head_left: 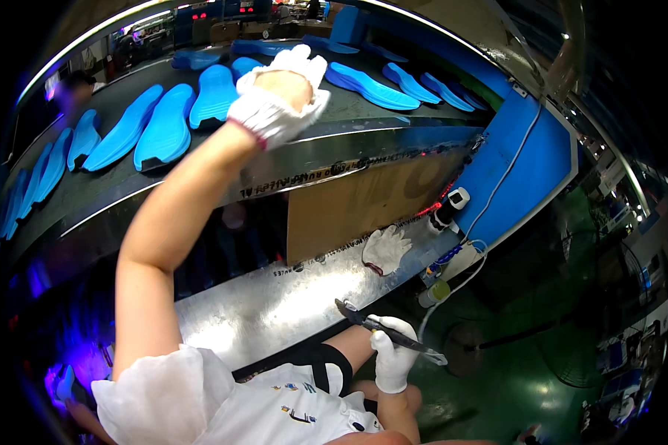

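Blue soles (167, 127) on a belt (349, 120).
Left hand (289, 87) over them, grip unclear; right hand (394, 362) holds a brush (359, 317).

Place: a factory floor, footwear parts by the look of it. Evidence, as you sit at your station: one dark conveyor belt (356, 124), running past you toward a blue machine housing (523, 159); blue sole-shaped pieces (165, 127), many, in a row along it; one bare metal ledge (234, 322) below; one cardboard sheet (364, 200) fixed above that ledge; one pale cable (522, 141), hanging down the housing; one loose work glove (387, 251), beside you; green floor (516, 371); red-lit displays (247, 10), small, in the background.
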`<action>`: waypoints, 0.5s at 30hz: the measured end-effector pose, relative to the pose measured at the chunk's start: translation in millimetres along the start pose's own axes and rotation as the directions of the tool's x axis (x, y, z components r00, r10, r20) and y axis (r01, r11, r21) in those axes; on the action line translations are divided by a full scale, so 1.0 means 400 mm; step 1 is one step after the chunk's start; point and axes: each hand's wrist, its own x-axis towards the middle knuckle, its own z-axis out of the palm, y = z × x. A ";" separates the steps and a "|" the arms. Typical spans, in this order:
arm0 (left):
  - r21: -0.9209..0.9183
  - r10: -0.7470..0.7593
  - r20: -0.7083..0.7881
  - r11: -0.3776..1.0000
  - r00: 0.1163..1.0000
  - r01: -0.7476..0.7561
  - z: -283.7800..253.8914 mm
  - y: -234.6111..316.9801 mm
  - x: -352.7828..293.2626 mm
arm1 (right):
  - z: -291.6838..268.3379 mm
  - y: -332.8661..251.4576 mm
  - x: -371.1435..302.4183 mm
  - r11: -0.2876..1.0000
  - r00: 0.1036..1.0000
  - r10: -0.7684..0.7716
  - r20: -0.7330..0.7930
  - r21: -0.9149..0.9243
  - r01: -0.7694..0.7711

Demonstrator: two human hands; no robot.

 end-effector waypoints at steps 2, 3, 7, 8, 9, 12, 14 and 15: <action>-0.003 -0.091 0.358 0.995 0.929 0.098 0.037 -0.028 0.043 | 0.012 -0.007 -0.002 1.000 1.000 0.006 -0.018 0.014 -0.006; 0.062 -0.104 0.524 0.995 0.846 0.084 0.042 -0.038 0.047 | 0.017 -0.008 -0.005 0.999 1.000 0.018 -0.014 0.030 -0.018; 0.225 -0.107 0.457 0.974 0.883 0.002 0.097 -0.058 0.040 | 0.018 -0.008 -0.005 0.999 0.999 0.040 -0.007 0.004 -0.040; 0.228 -0.096 0.428 0.974 0.899 -0.004 0.079 -0.060 0.025 | 0.015 -0.008 -0.009 0.999 0.999 0.044 0.004 -0.031 -0.043; 0.227 -0.086 0.384 0.974 0.919 -0.003 0.077 -0.068 0.008 | 0.012 -0.007 -0.005 0.996 0.998 0.057 0.004 -0.064 -0.056; -0.234 0.158 -0.057 0.958 0.986 -0.167 0.057 -0.126 -0.088 | 0.015 -0.009 0.000 0.977 0.975 0.215 -0.061 0.002 -0.215; -0.835 -0.144 0.148 0.512 0.978 0.202 -0.031 -0.024 -0.136 | -0.004 0.000 0.014 0.975 0.968 0.206 -0.140 -0.050 -0.215; -0.805 -0.121 0.015 0.587 0.993 0.084 -0.060 0.018 -0.181 | -0.016 0.017 0.021 0.976 0.959 0.213 -0.185 -0.011 -0.219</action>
